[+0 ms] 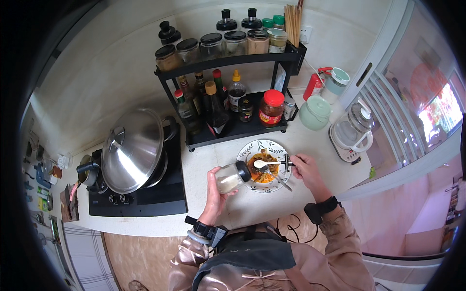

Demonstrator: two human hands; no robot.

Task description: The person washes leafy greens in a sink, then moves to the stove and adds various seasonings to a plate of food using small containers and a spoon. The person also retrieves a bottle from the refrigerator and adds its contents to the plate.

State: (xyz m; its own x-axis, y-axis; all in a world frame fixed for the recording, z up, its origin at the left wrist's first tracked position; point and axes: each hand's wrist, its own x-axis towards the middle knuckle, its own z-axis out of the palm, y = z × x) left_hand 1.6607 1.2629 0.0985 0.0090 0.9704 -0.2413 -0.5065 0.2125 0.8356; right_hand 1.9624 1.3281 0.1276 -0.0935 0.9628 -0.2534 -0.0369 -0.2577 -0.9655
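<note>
My left hand [214, 200] grips a glass jar [228, 179] with a black collar, tilted so its mouth faces the plate. A pale powder lies inside the jar. Between the fingers of my right hand [308, 173] is the black top of a small spoon [267, 163]. Its bowl, heaped with white powder, hovers over the food. Below sits a white plate [244, 153] with a leaf-pattern rim, holding reddish-orange cooked food [263, 177]. A metal spoon [283, 184] rests in the food, its handle reaching the plate's near right rim.
Behind the plate stands a black two-tier rack [233, 137] with bottles and jars. Left is a black cooktop [174, 192] bearing a lidded steel wok [136, 152]. A glass kettle [349, 132], green lidded pot [315, 113] and fire extinguisher [313, 86] stand right.
</note>
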